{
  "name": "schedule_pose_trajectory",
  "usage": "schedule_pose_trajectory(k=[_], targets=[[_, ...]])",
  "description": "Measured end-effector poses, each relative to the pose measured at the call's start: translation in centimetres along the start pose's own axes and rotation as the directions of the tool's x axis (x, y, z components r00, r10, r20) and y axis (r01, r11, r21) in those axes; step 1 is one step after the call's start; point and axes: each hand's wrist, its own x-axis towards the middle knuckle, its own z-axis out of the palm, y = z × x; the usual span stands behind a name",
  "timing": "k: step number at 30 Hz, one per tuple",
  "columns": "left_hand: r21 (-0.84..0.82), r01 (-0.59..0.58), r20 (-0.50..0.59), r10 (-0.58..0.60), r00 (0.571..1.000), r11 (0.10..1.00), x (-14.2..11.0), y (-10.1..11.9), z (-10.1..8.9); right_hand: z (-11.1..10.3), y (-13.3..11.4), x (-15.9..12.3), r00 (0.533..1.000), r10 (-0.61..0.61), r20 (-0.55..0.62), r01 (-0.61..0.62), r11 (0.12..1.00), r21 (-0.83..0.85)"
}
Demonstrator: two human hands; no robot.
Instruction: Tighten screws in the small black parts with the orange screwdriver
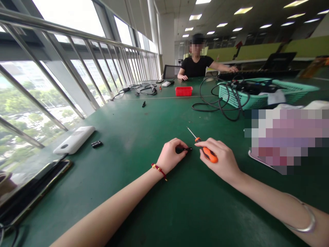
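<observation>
My left hand (pixel 172 154) is closed on a small black part (pixel 183 150) at the middle of the green table (pixel 133 181). Only the part's dark outline shows between thumb and fingers, so its kind is unclear. In my right hand (pixel 222 159) is a screwdriver (pixel 210 155) with an orange and black handle. Its thin metal shaft points up and away to the left, apart from the black part. Another small black piece (pixel 97 144) lies by itself on the left of the table.
A white power bank (pixel 74 140) and a dark phone (pixel 36 192) lie along the left edge, beside a metal railing (pixel 77 51). Farther off are a red tray (pixel 183 91), black cables (pixel 203 107) and a green basket (pixel 290 99). A person (pixel 196 67) sits at the far end.
</observation>
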Motion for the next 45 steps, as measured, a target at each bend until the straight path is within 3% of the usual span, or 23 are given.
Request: schedule_pose_trajectory(k=[5,8,16,32,45], targets=[[0.01,0.058,-0.049,-0.057,0.997,0.998,0.0,-0.2,0.0,-0.8,-1.1,-0.5,0.975,0.069,-0.209,-0.006,0.958,0.285],[0.011,0.062,-0.046,-0.061,0.997,0.998,0.1,-0.2,0.0,-1.1,-1.8,-0.9,0.963,0.083,-0.257,0.015,0.934,0.358],[0.016,0.04,-0.036,-0.04,0.999,0.999,0.1,-0.3,0.0,-1.4,-2.4,-1.1,0.97,-0.038,-0.24,0.115,0.943,0.314],[0.068,0.007,-0.035,-0.004,0.999,0.998,0.0,-0.3,0.1,-1.2,-2.1,-1.0,0.972,-0.055,-0.227,0.123,0.947,0.297],[0.152,-0.02,-0.028,0.025,0.999,0.988,-0.2,-0.1,0.2,-1.0,-2.2,-0.9,0.948,-0.068,-0.312,0.17,0.934,0.315]])
